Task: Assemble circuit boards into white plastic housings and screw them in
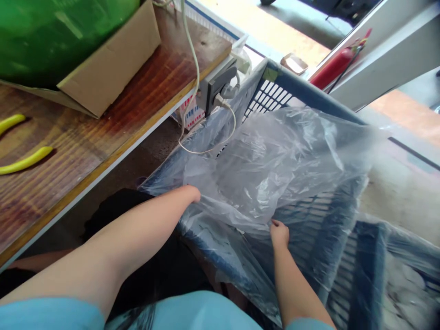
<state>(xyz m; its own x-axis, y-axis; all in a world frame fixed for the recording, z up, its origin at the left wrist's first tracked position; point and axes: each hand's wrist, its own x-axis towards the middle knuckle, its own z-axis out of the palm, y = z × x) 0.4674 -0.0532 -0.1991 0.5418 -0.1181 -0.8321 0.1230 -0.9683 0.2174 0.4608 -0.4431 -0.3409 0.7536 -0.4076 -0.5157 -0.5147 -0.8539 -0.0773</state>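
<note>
Clear, crinkled plastic film (261, 165) spreads across a large blue plastic crate (309, 94) with slotted walls. More film hangs over the near rim. My right hand (280, 233) is closed in a pinch on the near edge of the film, inside the crate. My left hand (192, 193) is at the film's near left edge, its wrist bent and its fingers mostly hidden. The film's edge runs between both hands. The far right corner of the film is blurred and lifted.
A wooden table (137, 105) at left bears a green bag (62, 36) in a cardboard box (110, 59) and yellow handles (27, 160). A white cord (197, 151) droops over the crate from a socket (220, 87). Another crate (367, 270) adjoins at right; a fire extinguisher (333, 68) stands beyond.
</note>
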